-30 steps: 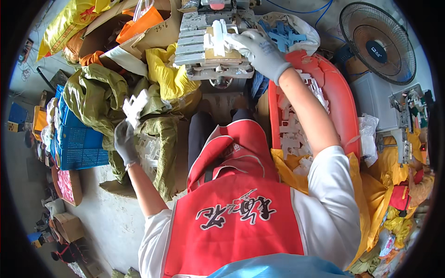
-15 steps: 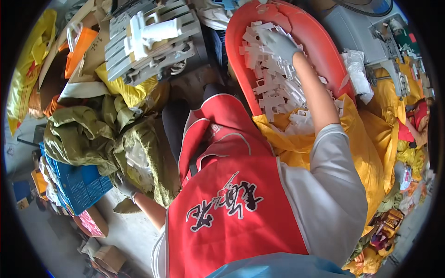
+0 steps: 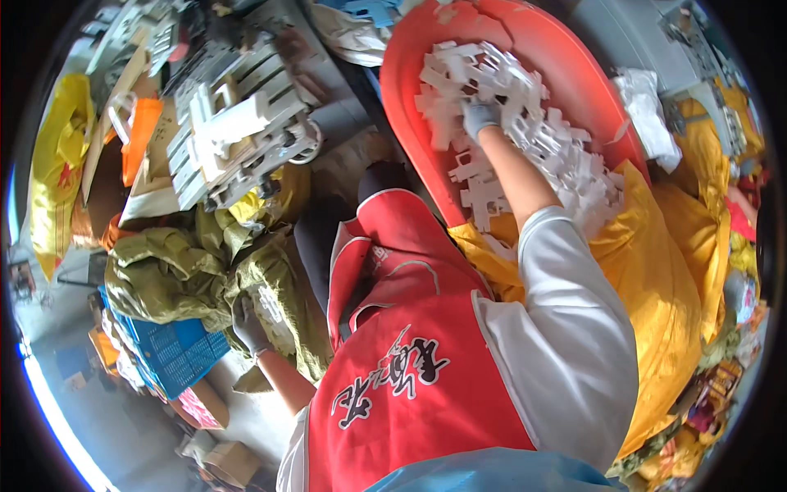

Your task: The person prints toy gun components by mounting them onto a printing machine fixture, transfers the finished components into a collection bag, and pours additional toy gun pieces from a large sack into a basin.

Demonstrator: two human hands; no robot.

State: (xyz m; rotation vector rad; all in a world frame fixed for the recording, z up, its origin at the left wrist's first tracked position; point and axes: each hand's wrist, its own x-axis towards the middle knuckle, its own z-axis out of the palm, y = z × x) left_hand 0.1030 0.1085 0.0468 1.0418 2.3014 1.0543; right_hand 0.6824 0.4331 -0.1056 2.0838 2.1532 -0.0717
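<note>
My right hand (image 3: 482, 118), in a grey-white glove, is inside the red tub (image 3: 403, 123) with its fingers closed among white plastic toy-gun-shaped pieces (image 3: 566, 148). It seems to grip one of these pieces, though the fingertips are partly hidden and the pieces beside them are blurred. Lower on the left, my gloved left hand (image 3: 249, 325) grips the edge of an olive-green woven sack (image 3: 156, 275). Pale pieces (image 3: 275, 307) show in the sack's opening beside that hand.
A grey slatted fixture (image 3: 266, 115) with a white gun-shaped piece (image 3: 234, 125) on it stands at the upper left. Yellow sacking (image 3: 648, 303) drapes from the tub's near end. A blue crate (image 3: 176, 348) and cardboard boxes (image 3: 232, 463) lie at left.
My right hand has come back toward me within the tub, its fingers now closed rather than stretched out. The view has shifted, and my left hand remains at the sack.
</note>
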